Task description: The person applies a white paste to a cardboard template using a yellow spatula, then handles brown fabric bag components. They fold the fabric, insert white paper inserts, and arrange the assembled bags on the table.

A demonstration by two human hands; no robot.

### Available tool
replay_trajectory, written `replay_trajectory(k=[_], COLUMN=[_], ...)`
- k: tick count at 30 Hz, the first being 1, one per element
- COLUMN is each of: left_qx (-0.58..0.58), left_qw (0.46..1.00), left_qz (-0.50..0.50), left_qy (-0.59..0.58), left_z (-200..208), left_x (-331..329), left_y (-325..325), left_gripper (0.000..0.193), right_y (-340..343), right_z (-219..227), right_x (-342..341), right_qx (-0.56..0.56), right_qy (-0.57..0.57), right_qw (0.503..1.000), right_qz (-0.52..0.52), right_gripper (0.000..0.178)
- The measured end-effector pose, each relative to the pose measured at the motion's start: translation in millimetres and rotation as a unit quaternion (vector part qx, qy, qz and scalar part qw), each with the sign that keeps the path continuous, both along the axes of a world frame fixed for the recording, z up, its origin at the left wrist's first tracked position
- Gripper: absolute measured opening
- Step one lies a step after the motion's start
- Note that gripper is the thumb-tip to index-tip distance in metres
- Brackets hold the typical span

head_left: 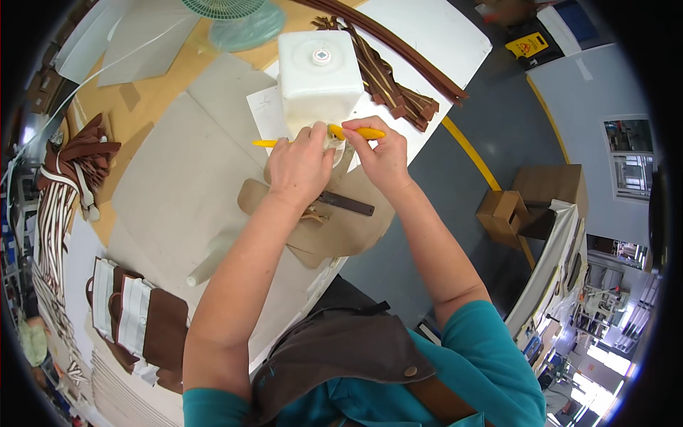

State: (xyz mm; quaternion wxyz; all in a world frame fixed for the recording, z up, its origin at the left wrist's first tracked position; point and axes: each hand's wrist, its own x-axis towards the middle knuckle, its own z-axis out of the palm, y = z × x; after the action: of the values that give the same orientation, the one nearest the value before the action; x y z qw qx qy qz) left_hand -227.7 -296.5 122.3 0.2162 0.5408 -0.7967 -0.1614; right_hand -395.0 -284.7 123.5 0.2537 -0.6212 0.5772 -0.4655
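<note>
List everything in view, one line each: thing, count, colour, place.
white square container: one, white, bench top ahead of the hands
yellow brush: one, yellow, held between the hands at the container's base
tan leather piece: one, tan, under the hands
dark brown strip: one, on the tan piece
brown straps: a pile, brown, right of the container
fan: one, green, top edge
striped brown bags: a stack, lower left
cardboard box: one, brown, floor at right
left hand: one, on the brush
right hand: one, pinching the brush
</note>
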Motion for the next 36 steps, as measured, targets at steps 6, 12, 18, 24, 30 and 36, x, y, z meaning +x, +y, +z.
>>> replay_trajectory(k=[6,12,18,24,30,36], left_qx=[0.02,-0.065,-0.08,-0.087,-0.096,-0.122], left_qw=[0.999,0.994,0.991,0.99,0.984,0.982], left_qz=[-0.01,-0.028,-0.042,-0.056,-0.078,-0.059], left_qy=[-0.036,-0.084,-0.098,-0.093,-0.131,-0.132], left_z=[-2.3,-19.7,-14.3,-11.8,1.3,5.8], left_x=[-7.4,-14.2,-19.6,-11.5,13.8,17.2], left_y=[-10.0,-12.0,-17.4,-14.0,-13.2,-20.2], left_gripper=[0.024,0.006,0.008,0.006,0.005,0.003], right_y=[-5.4,-4.5,-3.1,-1.6,-3.0,0.1], right_z=[-5.9,-8.6,-15.6,-15.6,-16.4,-18.7], right_x=[4.3,2.9,-2.2,4.0,-5.7,-6.1], right_qx=[0.004,0.044,0.041,0.001,0.044,0.013], right_qy=[0.018,0.017,0.034,0.06,0.053,0.016], right_qw=[1.0,0.999,0.998,0.998,0.998,1.0], right_qz=[-0.018,-0.015,-0.022,-0.033,0.003,-0.001], right_gripper=[0.011,0.01,0.01,0.009,0.008,0.01])
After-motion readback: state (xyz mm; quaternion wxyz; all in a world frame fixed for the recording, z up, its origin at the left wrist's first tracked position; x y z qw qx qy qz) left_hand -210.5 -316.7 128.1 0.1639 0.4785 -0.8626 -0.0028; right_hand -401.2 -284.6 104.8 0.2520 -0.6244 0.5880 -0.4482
